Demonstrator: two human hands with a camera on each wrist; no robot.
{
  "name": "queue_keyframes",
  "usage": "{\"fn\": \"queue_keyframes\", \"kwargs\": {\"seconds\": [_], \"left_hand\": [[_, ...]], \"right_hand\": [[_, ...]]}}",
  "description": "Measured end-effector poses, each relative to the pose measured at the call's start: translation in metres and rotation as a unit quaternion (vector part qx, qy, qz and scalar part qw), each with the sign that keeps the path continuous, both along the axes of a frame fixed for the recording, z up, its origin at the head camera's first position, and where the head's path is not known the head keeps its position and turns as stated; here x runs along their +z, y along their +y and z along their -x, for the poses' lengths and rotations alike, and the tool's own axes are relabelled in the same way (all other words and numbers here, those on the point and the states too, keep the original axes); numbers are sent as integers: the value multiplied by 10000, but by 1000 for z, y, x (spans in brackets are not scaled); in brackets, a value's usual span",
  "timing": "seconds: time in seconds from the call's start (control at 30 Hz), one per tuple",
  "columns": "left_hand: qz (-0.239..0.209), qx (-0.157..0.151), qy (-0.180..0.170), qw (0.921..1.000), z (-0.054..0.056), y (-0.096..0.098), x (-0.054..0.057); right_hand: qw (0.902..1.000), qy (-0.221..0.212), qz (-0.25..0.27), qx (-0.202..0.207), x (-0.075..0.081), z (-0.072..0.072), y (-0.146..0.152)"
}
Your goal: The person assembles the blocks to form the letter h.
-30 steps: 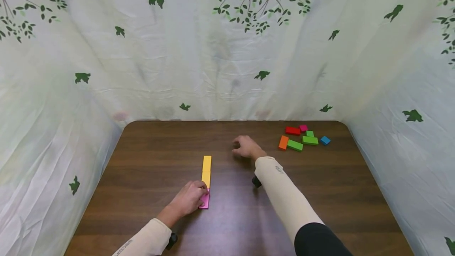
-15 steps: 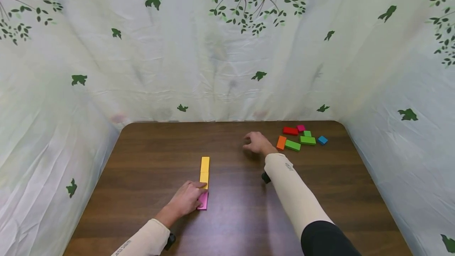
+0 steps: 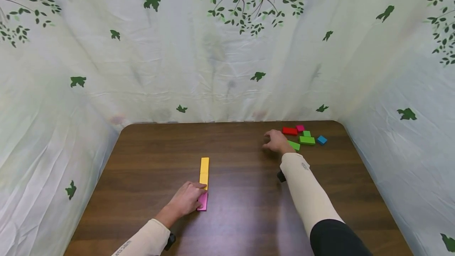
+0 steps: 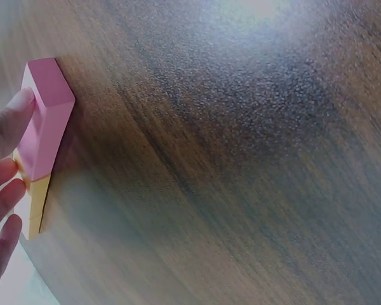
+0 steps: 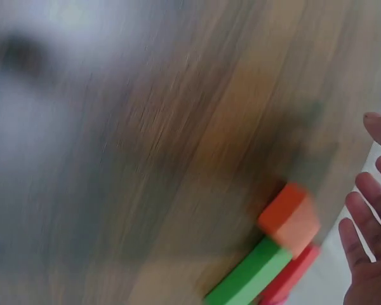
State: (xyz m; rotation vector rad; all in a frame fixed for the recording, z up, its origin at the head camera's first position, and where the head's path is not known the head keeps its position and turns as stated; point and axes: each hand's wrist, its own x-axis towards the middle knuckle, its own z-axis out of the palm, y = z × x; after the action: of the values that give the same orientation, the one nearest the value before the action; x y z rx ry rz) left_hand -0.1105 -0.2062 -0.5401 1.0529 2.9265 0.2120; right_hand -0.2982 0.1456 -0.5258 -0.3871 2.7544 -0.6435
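On the left of the table, a pink block (image 3: 202, 202) lies end to end with two yellow blocks (image 3: 204, 166) in one straight row. My left hand (image 3: 185, 197) rests on this row: the thumb touches the pink block, and the fingers extend over its joint with the yellow. Farther back, my right hand (image 3: 277, 141) hovers above the table with relaxed fingers and nothing in it. It covers an orange block in the head view; the right wrist view shows that orange block (image 5: 291, 217) beside a green block (image 5: 251, 274), below and left of the fingers.
At the back right, a red block (image 3: 289, 131), a magenta block (image 3: 300, 128), a small green block (image 3: 306, 133), a longer green block (image 3: 307, 140) and a blue block (image 3: 322, 140) lie loosely grouped. A leaf-patterned curtain (image 3: 220, 50) hangs behind the wooden table (image 3: 241, 216).
My right hand has moved rightward to the loose blocks and now hides the orange one. The left hand's fingers have straightened forward onto the near yellow block.
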Motion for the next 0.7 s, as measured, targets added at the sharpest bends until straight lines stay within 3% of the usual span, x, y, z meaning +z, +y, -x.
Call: {"fn": "queue_keyframes", "kwargs": {"seconds": [0.3,0.7], "left_hand": [[60,61,-44,10000,0,1,0],[109,73,-12,9999,-1,1,0]], "right_hand": [[9997,59,-44,-239,-1,4,45],[9978,-476,-226,-405,-7,5,51]]}}
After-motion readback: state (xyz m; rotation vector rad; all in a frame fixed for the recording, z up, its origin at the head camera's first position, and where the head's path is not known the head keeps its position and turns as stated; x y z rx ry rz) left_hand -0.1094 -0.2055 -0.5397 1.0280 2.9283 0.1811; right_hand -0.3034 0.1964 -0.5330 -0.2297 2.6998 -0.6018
